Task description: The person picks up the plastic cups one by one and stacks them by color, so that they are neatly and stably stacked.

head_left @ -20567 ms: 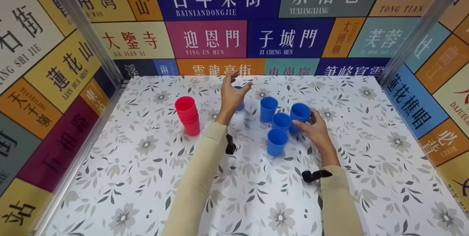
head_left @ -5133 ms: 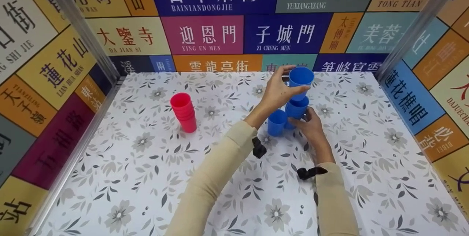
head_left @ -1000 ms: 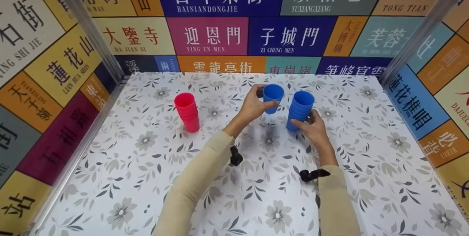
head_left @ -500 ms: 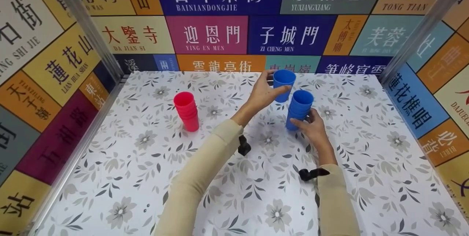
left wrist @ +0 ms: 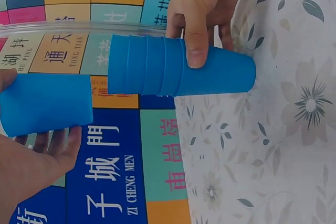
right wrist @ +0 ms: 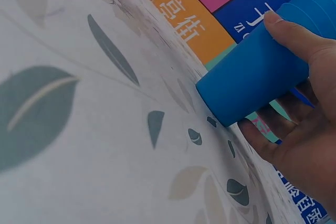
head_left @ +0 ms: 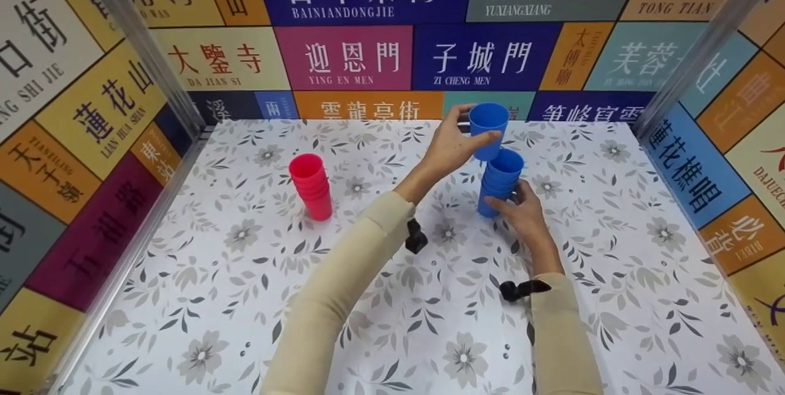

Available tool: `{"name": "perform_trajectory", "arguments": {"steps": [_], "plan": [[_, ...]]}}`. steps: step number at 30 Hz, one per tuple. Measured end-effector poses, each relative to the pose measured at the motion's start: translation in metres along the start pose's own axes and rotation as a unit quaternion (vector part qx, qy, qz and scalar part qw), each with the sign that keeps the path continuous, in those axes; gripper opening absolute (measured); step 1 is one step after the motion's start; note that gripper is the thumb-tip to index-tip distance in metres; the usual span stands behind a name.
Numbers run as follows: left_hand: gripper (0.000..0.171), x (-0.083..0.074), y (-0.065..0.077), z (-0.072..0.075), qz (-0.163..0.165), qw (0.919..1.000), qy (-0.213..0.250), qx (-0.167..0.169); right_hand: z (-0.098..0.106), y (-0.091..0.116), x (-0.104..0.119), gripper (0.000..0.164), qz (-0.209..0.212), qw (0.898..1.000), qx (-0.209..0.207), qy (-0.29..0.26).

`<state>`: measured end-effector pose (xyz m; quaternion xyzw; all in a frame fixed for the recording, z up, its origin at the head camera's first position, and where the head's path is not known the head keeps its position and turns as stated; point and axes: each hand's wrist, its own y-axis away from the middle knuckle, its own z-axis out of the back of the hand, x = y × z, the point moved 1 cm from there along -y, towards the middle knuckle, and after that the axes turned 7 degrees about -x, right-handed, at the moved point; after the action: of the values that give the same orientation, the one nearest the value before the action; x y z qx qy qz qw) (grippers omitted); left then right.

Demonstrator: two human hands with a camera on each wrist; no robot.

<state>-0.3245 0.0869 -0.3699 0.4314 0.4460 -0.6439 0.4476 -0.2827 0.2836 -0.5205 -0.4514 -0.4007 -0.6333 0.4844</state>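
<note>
My left hand (head_left: 452,145) grips a single blue cup (head_left: 489,131), held upright with the thumb across its near side. Below it and slightly to the right stands a stack of nested blue cups (head_left: 501,183) on the table. My right hand (head_left: 522,211) holds that stack low down, thumb in front and fingers behind. In the left wrist view a gap shows between the lone cup (left wrist: 47,103) and the rim of the stack (left wrist: 157,66). The right wrist view has the stack's base (right wrist: 226,98) at the tabletop, with my right hand (right wrist: 304,114) around its side.
A stack of nested red cups (head_left: 311,186) stands on the left part of the table. The flower-patterned tabletop (head_left: 392,321) ends at a back wall (head_left: 343,57) of coloured sign panels, with similar panels on both sides.
Over the last second my left hand has lifted the lone blue cup and carried it rightward, over the stack. The loose blue cups seen earlier are now nested. My right hand stays put.
</note>
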Motion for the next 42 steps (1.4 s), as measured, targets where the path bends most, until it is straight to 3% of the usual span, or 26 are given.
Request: {"name": "perform_trajectory", "arguments": {"steps": [8, 15, 23, 32, 42], "plan": [[0.072, -0.003, -0.001, -0.011, -0.009, 0.9998, -0.009, 0.013, -0.001, -0.001, -0.001, 0.099, 0.008, 0.999, 0.0, -0.032], [0.07, 0.001, -0.002, -0.022, 0.007, 0.9994, -0.023, 0.023, -0.002, -0.002, 0.0, 0.102, -0.002, 1.0, 0.003, -0.012], [0.071, 0.006, -0.003, -0.027, 0.002, 0.9988, -0.037, 0.033, -0.003, -0.002, 0.003, 0.101, -0.006, 1.0, 0.004, -0.003], [0.078, 0.014, 0.001, -0.02, -0.004, 0.9984, -0.048, 0.029, -0.003, 0.0, 0.005, 0.098, 0.0, 1.0, 0.005, -0.02], [0.073, 0.031, 0.002, -0.002, -0.001, 0.999, -0.041, 0.015, 0.0, 0.004, 0.003, 0.098, 0.015, 1.0, 0.003, -0.024]]}}
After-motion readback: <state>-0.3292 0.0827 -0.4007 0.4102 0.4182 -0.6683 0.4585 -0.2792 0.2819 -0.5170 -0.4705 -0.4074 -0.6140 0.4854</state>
